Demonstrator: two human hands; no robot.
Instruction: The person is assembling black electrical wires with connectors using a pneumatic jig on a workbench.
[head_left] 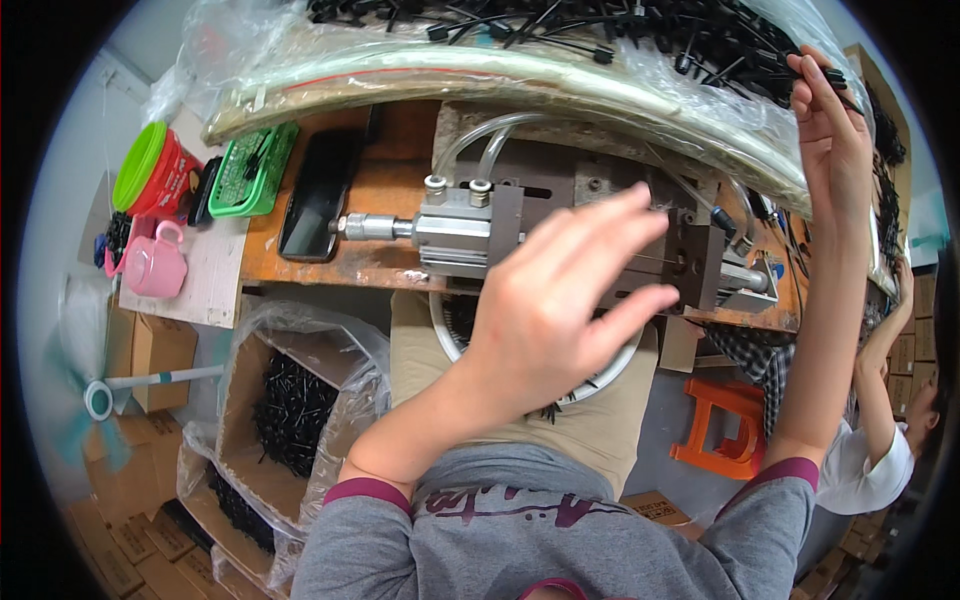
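Across the middle, a worn orange-brown workbench (388, 180), much of it hidden behind the things on top. At the far right, another person (860, 468) in a white top, mostly cut off by the dark rim. Along the top edge, a heap of slender black plastic pieces (560, 20) in clear film (250, 60), likewise cut off, single ones hard to separate. Low on the left, a plastic-lined cardboard carton (238, 400) with more black pieces (292, 410) inside. Mid-bench, a pneumatic fixture (508, 220) with silver cylinder blocks (453, 232) and clear hoses (462, 137), partly covered by the left hand (555, 305): fingers extended and blurred, thumb well apart, nothing visible in the grasp. Impossible to tell contact with the fixture from hovering above. At the right end of the heap, the right hand (835, 130), fingers bent, thumb and fingertips pinched on a black plastic part (835, 76). Left of the fixture, a dark-screened smartphone (318, 200); farther left, a green plastic basket (281, 160). Smallest, the pinched part itself, its far end lost among dark pieces behind.
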